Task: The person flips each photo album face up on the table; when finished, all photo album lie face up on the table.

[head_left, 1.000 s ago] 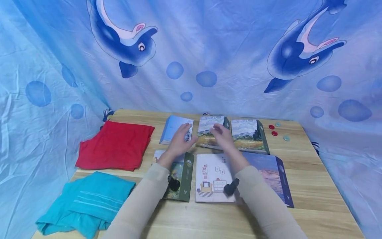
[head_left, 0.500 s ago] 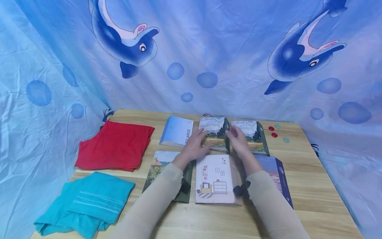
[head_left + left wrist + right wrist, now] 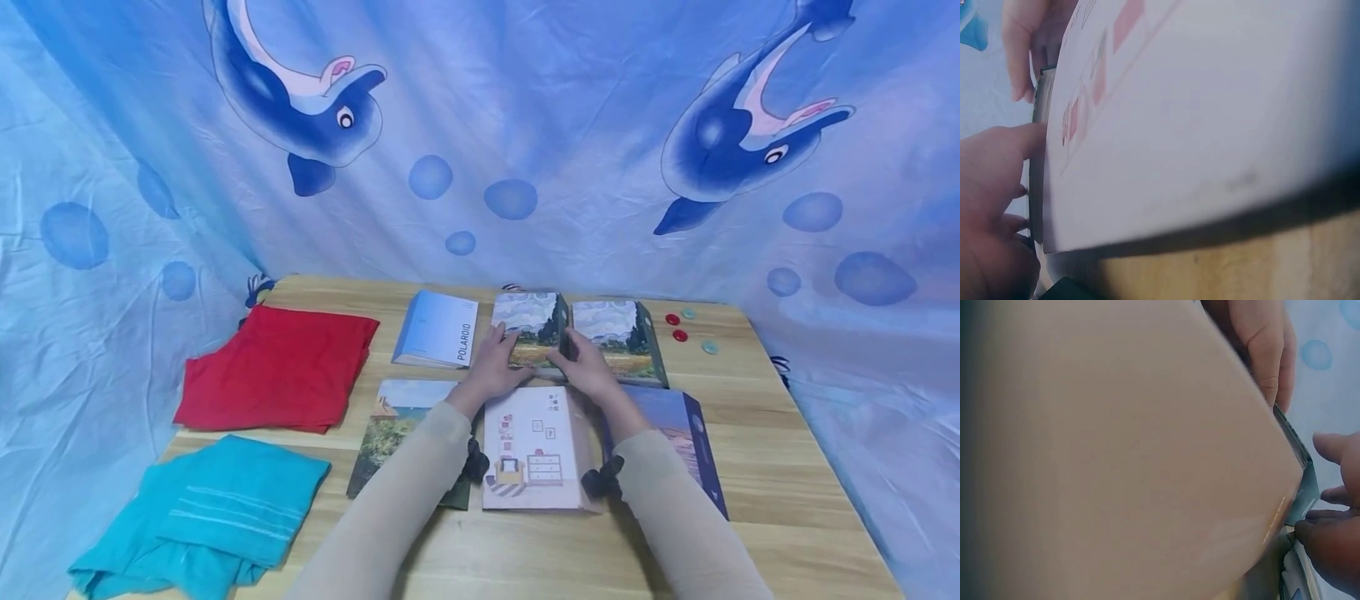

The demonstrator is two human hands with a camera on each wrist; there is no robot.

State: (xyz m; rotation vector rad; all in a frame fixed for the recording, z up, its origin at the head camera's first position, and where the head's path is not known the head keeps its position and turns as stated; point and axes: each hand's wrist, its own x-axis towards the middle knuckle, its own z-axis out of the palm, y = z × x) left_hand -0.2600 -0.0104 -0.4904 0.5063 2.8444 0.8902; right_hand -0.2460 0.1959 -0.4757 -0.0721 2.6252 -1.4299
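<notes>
A book with a wheat-field painting on its cover (image 3: 530, 321) lies in the middle of the back row. My left hand (image 3: 491, 364) holds its left side near the front corner, the thumb along the near edge in the left wrist view. On the other side my right hand (image 3: 590, 367) has its thumb over the cover and its fingers at the dark spine, between this book and a matching one (image 3: 611, 333). Below the wrists lies a white book with a furniture drawing (image 3: 528, 458), which fills most of both wrist views.
A blue Polaroid book (image 3: 437, 329) lies back left. A garden-picture book (image 3: 390, 442) and a purple book (image 3: 693, 442) flank the white one, partly under the sleeves. Folded red (image 3: 281, 367) and turquoise (image 3: 217, 508) clothes lie left. Several buttons (image 3: 679, 336) sit back right.
Both hands came down from above the back row to the sides of the middle painting book. Over the last half second, the right thumb has moved in over its cover.
</notes>
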